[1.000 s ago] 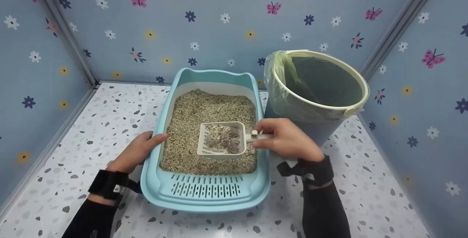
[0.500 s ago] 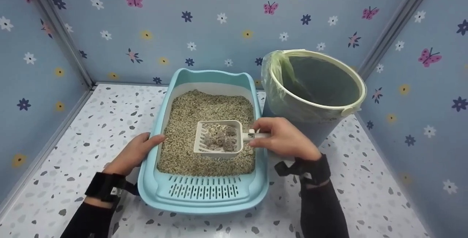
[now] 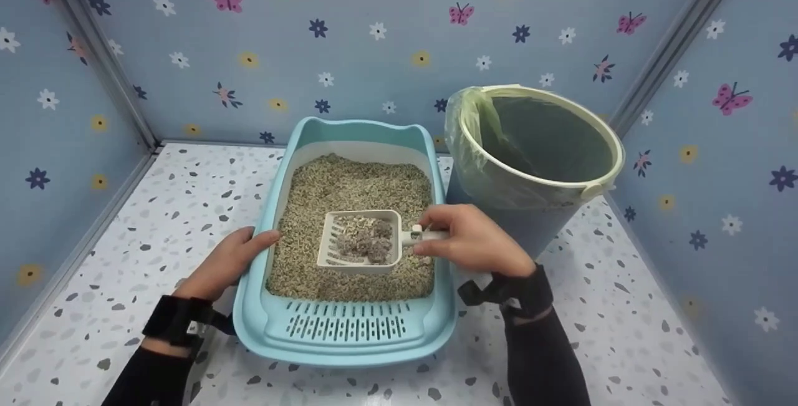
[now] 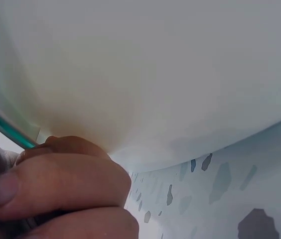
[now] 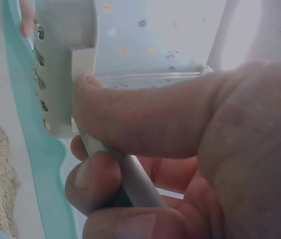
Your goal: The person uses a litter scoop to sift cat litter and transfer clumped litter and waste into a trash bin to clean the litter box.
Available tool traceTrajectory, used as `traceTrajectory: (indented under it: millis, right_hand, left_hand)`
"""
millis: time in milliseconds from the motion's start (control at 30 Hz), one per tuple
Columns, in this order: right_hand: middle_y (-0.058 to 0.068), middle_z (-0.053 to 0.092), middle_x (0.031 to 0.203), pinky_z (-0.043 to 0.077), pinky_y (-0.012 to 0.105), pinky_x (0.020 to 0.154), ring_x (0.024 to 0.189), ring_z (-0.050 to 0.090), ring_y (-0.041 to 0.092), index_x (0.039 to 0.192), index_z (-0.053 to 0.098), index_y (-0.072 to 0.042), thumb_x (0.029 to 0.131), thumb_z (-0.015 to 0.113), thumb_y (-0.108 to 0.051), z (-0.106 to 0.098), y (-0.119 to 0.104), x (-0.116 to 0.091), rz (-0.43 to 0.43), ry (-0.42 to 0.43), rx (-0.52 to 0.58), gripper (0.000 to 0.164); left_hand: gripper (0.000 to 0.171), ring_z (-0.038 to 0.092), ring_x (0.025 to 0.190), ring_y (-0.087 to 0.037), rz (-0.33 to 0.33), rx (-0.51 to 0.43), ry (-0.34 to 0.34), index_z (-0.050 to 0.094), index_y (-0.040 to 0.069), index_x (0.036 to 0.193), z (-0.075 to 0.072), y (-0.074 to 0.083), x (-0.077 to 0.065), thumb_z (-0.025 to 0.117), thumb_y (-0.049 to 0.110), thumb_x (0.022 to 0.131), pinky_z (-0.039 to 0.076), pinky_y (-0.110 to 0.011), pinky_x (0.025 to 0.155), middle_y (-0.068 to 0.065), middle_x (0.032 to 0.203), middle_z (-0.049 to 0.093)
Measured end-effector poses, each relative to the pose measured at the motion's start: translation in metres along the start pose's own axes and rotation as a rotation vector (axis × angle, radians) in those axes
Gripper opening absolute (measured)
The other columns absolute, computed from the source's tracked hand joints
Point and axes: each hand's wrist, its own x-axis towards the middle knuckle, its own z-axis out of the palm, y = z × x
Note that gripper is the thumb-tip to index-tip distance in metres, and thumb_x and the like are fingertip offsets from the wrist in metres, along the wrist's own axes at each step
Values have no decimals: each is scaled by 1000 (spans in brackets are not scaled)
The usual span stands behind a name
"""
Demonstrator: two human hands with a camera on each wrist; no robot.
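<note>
A pale litter scoop [image 3: 399, 250] with a slotted basket carries greyish clumps [image 3: 368, 244] and some loose grains. My right hand [image 3: 471, 241] grips its handle, thumb along it and fingers curled round it, as the right wrist view shows of the scoop handle [image 5: 138, 181]. The basket is held over the sandy litter [image 3: 355, 188] in a light blue litter box [image 3: 349, 353]. On the box's left side my left hand [image 3: 227, 262] holds the rim, thumb over the top. Its curled fingers [image 4: 70, 184] show beneath the rim in the left wrist view.
A bin [image 3: 530, 222] with a cream ring and a greenish liner bag [image 3: 483, 150] stands right of the box. A flowered wall panel [image 3: 349, 38] rises behind, with more at both sides. The speckled surface [image 3: 187, 194] lies under everything.
The scoop has moved a little to the left over the litter, and the clumps in it have shifted. The left hand stays on the rim.
</note>
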Motion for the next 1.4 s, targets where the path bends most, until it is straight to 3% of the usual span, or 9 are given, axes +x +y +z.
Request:
traceTrajectory:
  millis: [267, 367, 567, 833, 1100, 1400]
  right_hand:
    - [-5, 78, 94, 57, 31, 78, 84, 69, 20, 101, 81, -18, 92, 93, -17, -28, 14, -21, 14, 15, 48, 16]
    - [-4, 78, 95, 57, 31, 77, 84, 69, 20, 103, 81, -18, 92, 93, -19, -24, 12, -17, 20, 9, 55, 16]
    - [-6, 72, 87, 54, 37, 73, 78, 64, 18, 105, 80, -20, 93, 93, -25, 6, -4, 6, -20, 23, 41, 18]
    - [-4, 79, 95, 60, 29, 79, 86, 72, 19, 102, 81, -17, 91, 94, -14, -22, 11, -14, -13, 62, 97, 17]
    - [-9, 71, 91, 54, 35, 76, 82, 64, 16, 108, 81, -23, 93, 93, -31, 3, -3, 6, -68, -10, 4, 21]
    - [-5, 77, 95, 58, 31, 79, 86, 70, 19, 102, 81, -20, 90, 95, -16, -24, 11, -16, -8, 10, 35, 19]
  left_hand:
    - [66, 78, 80, -29, -2, -14, -4, 56, -12, 138, 0, 0, 0, 59, 50, 115, 66, -38, 67, -28, 110, 75]
    - [66, 77, 79, -28, -1, -15, 0, 56, -12, 137, 0, -2, -2, 59, 51, 115, 66, -38, 66, -27, 108, 74]
    - [65, 80, 82, -34, 0, -32, 13, 55, -13, 140, 0, -6, -6, 58, 47, 116, 68, -42, 68, -30, 111, 75]
    - [66, 75, 74, -26, -1, -11, 6, 55, -11, 137, 0, -3, -3, 59, 51, 115, 63, -35, 60, -27, 107, 74]
    - [64, 81, 85, -34, 4, -24, 14, 54, -14, 141, -1, -7, -5, 58, 45, 116, 69, -44, 72, -29, 112, 76]
    - [64, 78, 80, -29, -7, -12, 12, 55, -12, 138, -3, -4, -3, 59, 48, 116, 66, -38, 66, -27, 109, 75]
